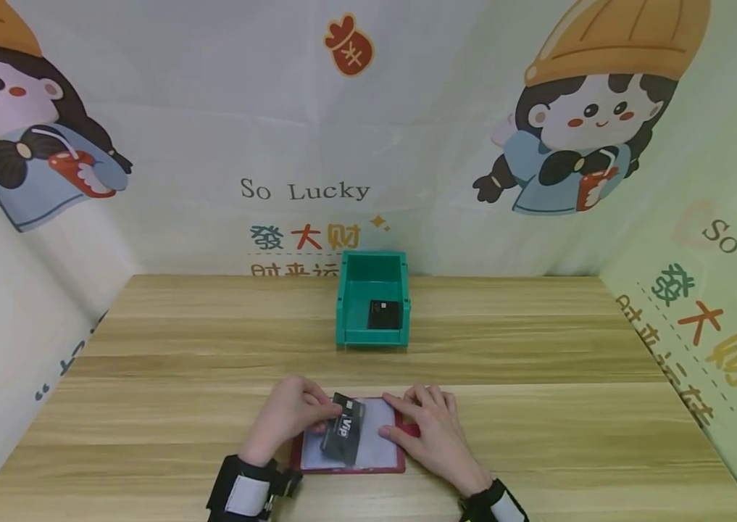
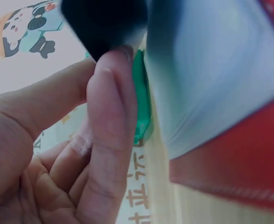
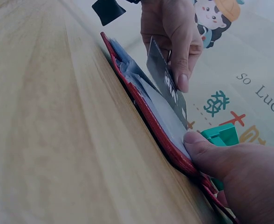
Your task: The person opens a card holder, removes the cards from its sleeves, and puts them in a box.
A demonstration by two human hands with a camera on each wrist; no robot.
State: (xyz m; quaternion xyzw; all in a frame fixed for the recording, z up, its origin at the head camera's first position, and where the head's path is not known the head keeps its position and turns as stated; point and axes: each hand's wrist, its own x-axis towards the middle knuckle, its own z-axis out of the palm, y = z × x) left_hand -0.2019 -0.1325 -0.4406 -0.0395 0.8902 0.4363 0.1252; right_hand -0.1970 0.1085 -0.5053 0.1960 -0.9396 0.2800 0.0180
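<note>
My left hand (image 1: 296, 413) pinches a dark grey card marked "Vip" (image 1: 343, 433) between thumb and fingers. The card is held tilted over a red card holder (image 1: 401, 464), which lies spread on the table with clear plastic sleeves (image 1: 377, 453). In the left wrist view the card (image 2: 106, 23) looks almost black and stands apart from the sleeve. My right hand (image 1: 436, 435) grips the holder's right side, its thumb on the sleeve's edge in the right wrist view; most of its other fingers are hidden there.
A green plastic bin (image 1: 372, 338) stands behind the holder near the back wall, with a black card (image 1: 384, 315) inside it. The wood-grain table (image 1: 211, 362) meets printed cloth walls (image 1: 185, 145) at the back and sides.
</note>
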